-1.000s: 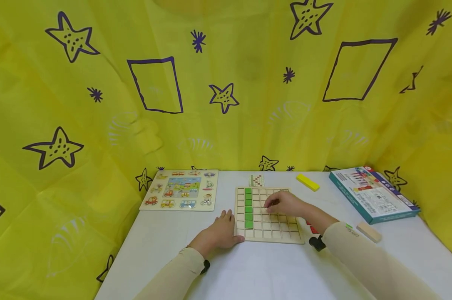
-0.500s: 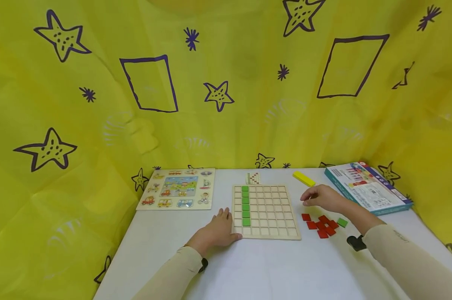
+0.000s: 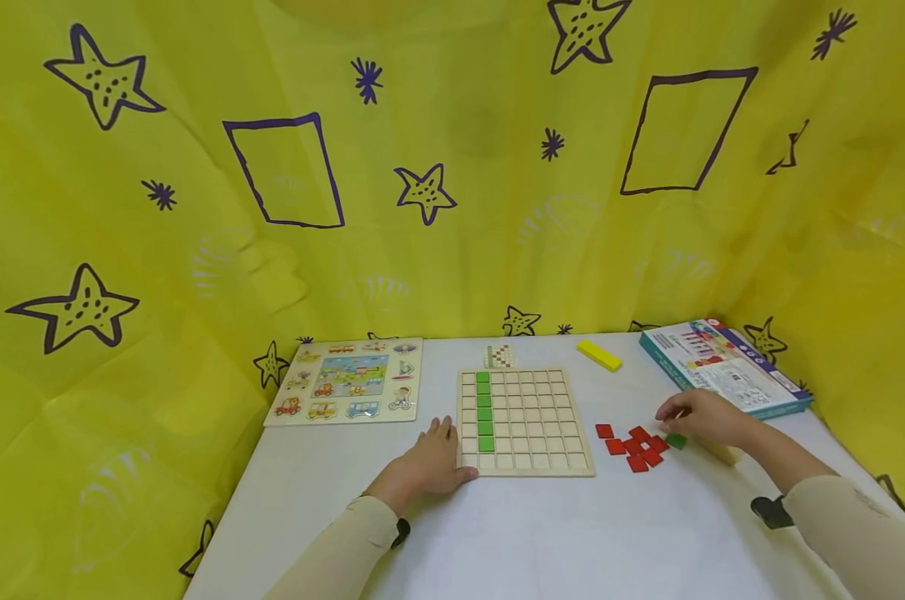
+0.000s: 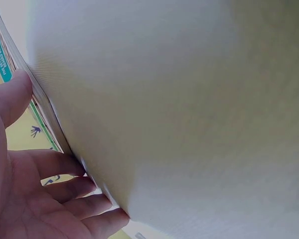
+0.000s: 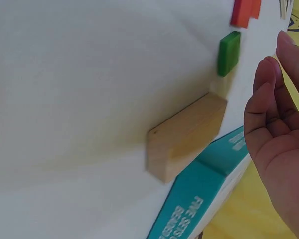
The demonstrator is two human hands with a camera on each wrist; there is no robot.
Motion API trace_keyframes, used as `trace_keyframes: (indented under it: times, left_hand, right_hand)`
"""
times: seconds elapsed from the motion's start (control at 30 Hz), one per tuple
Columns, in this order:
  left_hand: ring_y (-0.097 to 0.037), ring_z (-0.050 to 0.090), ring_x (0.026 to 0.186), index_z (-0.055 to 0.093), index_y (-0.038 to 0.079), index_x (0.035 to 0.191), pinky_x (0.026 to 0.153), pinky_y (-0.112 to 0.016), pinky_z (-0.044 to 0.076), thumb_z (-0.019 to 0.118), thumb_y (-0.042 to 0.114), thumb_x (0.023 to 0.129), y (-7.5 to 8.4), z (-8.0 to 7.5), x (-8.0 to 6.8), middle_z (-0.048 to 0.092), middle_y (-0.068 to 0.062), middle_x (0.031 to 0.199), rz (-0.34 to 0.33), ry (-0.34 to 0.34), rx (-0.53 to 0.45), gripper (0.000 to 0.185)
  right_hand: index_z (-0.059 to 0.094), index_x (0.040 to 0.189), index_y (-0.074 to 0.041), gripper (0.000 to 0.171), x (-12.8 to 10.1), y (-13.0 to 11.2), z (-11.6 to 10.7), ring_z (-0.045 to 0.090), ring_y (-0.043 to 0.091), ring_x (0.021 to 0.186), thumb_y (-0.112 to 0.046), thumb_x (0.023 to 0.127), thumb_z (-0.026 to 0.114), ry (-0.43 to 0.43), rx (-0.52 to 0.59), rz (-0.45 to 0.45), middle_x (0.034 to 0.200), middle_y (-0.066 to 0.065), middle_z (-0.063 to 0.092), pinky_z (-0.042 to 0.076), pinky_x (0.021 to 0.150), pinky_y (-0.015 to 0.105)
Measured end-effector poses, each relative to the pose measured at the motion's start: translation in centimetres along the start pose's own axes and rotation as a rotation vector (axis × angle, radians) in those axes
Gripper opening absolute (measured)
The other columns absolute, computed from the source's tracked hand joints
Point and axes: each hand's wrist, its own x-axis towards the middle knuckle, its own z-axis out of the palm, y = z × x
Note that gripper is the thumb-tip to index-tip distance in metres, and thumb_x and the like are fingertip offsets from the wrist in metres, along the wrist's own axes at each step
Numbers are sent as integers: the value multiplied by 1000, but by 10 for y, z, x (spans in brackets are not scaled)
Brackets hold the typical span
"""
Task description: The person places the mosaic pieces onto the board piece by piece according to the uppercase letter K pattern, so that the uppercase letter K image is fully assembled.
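- My right hand [image 3: 703, 417] hovered loosely open, empty, just above the green tile [image 3: 676, 441], right of the red tiles [image 3: 636, 446].
- I judged that tile light, stiff, thin: pinch its edges.
- My left hand [image 3: 430, 467] pressed flat against the grid board [image 3: 523, 421].

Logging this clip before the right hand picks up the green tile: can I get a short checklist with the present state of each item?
1. Right hand over the green tile: ok, it hovers just above it.
2. Right grip empty: ok, the wrist view shows relaxed fingers holding nothing.
3. Green tile lies apart from the red tiles: ok, a small gap shows.
4. Left hand steadies the board: ok, it rests flat at the left edge.
5. Free cells beside the green column: ok, the other columns are bare.
6. Wooden block out of the way: cannot tell, it sits close behind the tile.
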Motion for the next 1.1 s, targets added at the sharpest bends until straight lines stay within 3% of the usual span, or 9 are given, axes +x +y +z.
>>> trace_keyframes:
  times: [0.33,0.67,0.9,1.1]
  left_hand:
    - [-41,22,149,36,-10,150,117,-51,29,59,58,96,-2,2,0,27,-24,161,9,3,5,90]
    - [-41,22,149,36,-10,150,117,-52,29,58,58,96,-3,3,2,27,-25,160,16,10,10,90]
    - [-40,21,150,35,-9,151,118,-50,28,58,59,96,-3,3,2,27,-23,161,0,0,11,91]
    - [-39,21,150,35,-9,151,118,-50,28,57,60,95,-2,3,2,26,-23,162,-6,-5,8,92]
  right_hand:
    - [71,112,-1,31,-7,20,2,55,22,90,-21,88,79,-1,-65,23,97,2,67,51,77,32]
    - [72,107,1,23,-6,11,5,57,22,86,-10,87,78,-21,-96,34,93,2,67,53,79,38]
    - [70,103,-5,20,-3,10,6,54,22,86,-11,86,79,-27,-131,31,89,1,62,50,78,36]
    - [70,100,-6,17,-2,9,5,55,22,87,-6,85,78,-15,-133,-30,91,1,64,51,77,35]
